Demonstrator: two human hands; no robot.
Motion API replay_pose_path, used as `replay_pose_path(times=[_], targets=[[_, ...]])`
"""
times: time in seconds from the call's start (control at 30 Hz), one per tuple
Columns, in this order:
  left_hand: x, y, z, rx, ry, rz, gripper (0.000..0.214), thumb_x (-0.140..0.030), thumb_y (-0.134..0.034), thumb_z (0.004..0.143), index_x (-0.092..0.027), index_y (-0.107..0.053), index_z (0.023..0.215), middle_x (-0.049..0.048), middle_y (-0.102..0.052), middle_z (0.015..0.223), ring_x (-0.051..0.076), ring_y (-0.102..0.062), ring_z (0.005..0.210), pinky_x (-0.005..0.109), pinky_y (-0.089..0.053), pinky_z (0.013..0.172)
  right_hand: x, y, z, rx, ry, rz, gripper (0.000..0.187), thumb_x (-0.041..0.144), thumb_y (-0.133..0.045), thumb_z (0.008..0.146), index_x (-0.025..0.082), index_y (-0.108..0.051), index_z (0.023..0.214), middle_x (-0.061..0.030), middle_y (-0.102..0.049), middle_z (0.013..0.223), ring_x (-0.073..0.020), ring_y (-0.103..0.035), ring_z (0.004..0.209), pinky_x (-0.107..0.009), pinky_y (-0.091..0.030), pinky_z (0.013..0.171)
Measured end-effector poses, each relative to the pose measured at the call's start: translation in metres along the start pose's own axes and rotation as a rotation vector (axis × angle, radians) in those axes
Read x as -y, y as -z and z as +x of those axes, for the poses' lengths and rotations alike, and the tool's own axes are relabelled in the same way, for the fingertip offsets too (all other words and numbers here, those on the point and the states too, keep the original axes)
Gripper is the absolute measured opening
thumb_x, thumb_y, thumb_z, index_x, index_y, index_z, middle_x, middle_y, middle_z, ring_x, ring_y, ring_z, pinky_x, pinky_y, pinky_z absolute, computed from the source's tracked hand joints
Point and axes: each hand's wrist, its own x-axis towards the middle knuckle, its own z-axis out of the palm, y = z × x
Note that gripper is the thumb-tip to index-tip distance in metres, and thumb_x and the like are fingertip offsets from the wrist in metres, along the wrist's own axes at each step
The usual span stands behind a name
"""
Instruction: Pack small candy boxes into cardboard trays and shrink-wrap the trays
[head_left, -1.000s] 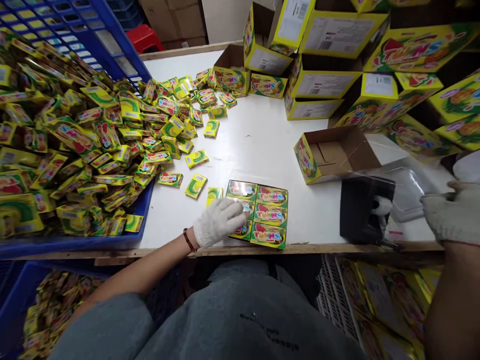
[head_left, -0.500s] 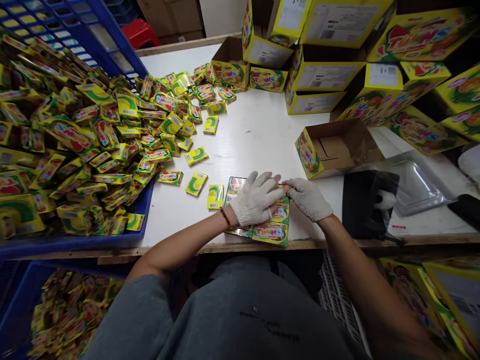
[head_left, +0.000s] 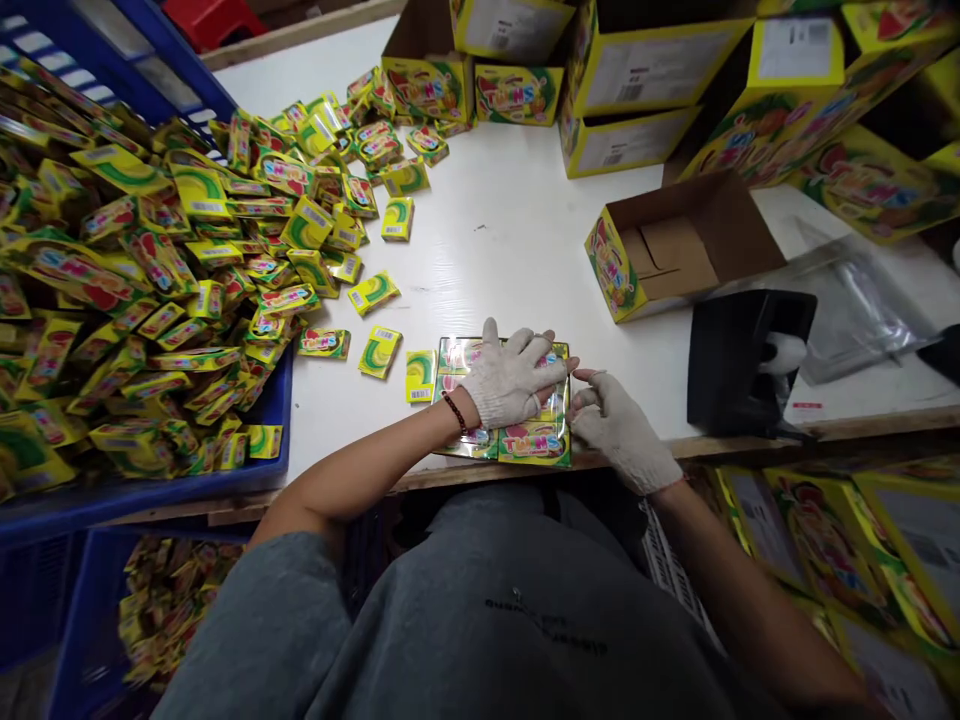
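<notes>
A flat block of small yellow-green candy boxes (head_left: 534, 443), marked TWINS and with a glossy clear film over it, lies at the table's front edge. My left hand (head_left: 514, 382), in a white knit glove with bare fingertips, rests across its top, palm down and fingers spread. At the block's right side is my right hand (head_left: 622, 430), gloved the same way. Its fingers are curled in toward the edge; whatever is between them is too small to make out. One loose small box (head_left: 421, 377) stands close to the block's left side.
On the left, a blue crate (head_left: 281, 420) overflows with small boxes onto the table. An open display carton (head_left: 616, 265) sits to the right, near a black tape dispenser (head_left: 739, 360) and clear plastic bags (head_left: 870, 310). More cartons (head_left: 652, 70) are stacked behind.
My right hand has slid down along the block's right side, from near its top corner. My left hand stays flat on the block. The view has shifted somewhat.
</notes>
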Motion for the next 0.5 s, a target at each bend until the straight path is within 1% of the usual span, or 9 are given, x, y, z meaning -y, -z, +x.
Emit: replay_pose_path(times=[0.1, 0.2, 0.27, 0.37, 0.43, 0.5], targets=[[0.001, 0.000, 0.003, 0.024, -0.015, -0.015, 0.052, -0.043, -0.050, 0.112, -0.032, -0.056, 0.163, 0.0187, -0.053, 0.169, 0.044, -0.050, 0.147, 0.081, -0.034, 0.118, -0.003, -0.007, -0.036, 0.050, -0.128, 0.176, 0.062, 0.045, -0.074, 0.075, 0.025, -0.052, 0.129, 0.0063, -0.063, 0.090, -0.0122, -0.059, 0.053, -0.030, -0.054, 0.052], [0.000, 0.000, 0.005, 0.045, -0.021, -0.032, 0.056, -0.048, -0.055, 0.110, -0.029, -0.056, 0.163, 0.0215, -0.053, 0.168, 0.046, -0.049, 0.148, 0.084, -0.032, 0.118, -0.009, -0.014, -0.057, 0.023, -0.157, 0.268, 0.060, 0.047, -0.077, 0.074, 0.025, -0.054, 0.125, 0.0050, -0.063, 0.093, -0.0112, -0.061, 0.056, -0.029, -0.056, 0.054], [-0.003, 0.000, 0.005, 0.036, -0.025, -0.037, 0.059, -0.053, -0.059, 0.108, -0.027, -0.057, 0.162, 0.0237, -0.050, 0.169, 0.048, -0.048, 0.149, 0.085, -0.030, 0.119, -0.014, -0.017, -0.062, -0.001, -0.172, 0.292, 0.057, 0.044, -0.079, 0.074, 0.025, -0.056, 0.123, 0.0042, -0.063, 0.092, -0.0126, -0.064, 0.061, -0.029, -0.059, 0.057], [-0.006, -0.001, 0.005, 0.020, -0.036, -0.043, 0.067, -0.061, -0.064, 0.105, -0.027, -0.058, 0.162, 0.0246, -0.046, 0.173, 0.051, -0.043, 0.154, 0.085, -0.026, 0.121, -0.021, -0.019, -0.061, -0.009, -0.189, 0.303, 0.055, 0.045, -0.081, 0.076, 0.024, -0.060, 0.122, 0.0024, -0.064, 0.091, -0.0165, -0.071, 0.072, -0.033, -0.067, 0.067], [-0.008, -0.002, 0.004, 0.024, -0.039, -0.050, 0.071, -0.064, -0.068, 0.102, -0.028, -0.058, 0.162, 0.0243, -0.045, 0.174, 0.052, -0.041, 0.156, 0.085, -0.025, 0.123, -0.024, -0.017, -0.059, 0.005, -0.195, 0.295, 0.055, 0.048, -0.081, 0.079, 0.023, -0.061, 0.124, 0.0005, -0.066, 0.093, -0.0178, -0.074, 0.076, -0.035, -0.069, 0.071], [-0.008, -0.004, 0.003, 0.017, -0.033, -0.058, 0.076, -0.069, -0.071, 0.099, -0.027, -0.058, 0.161, 0.0246, -0.045, 0.174, 0.053, -0.041, 0.157, 0.086, -0.023, 0.124, -0.027, -0.012, -0.059, 0.040, -0.198, 0.250, 0.053, 0.048, -0.079, 0.085, 0.020, -0.062, 0.127, -0.0012, -0.069, 0.094, -0.0174, -0.075, 0.077, -0.034, -0.069, 0.073]])
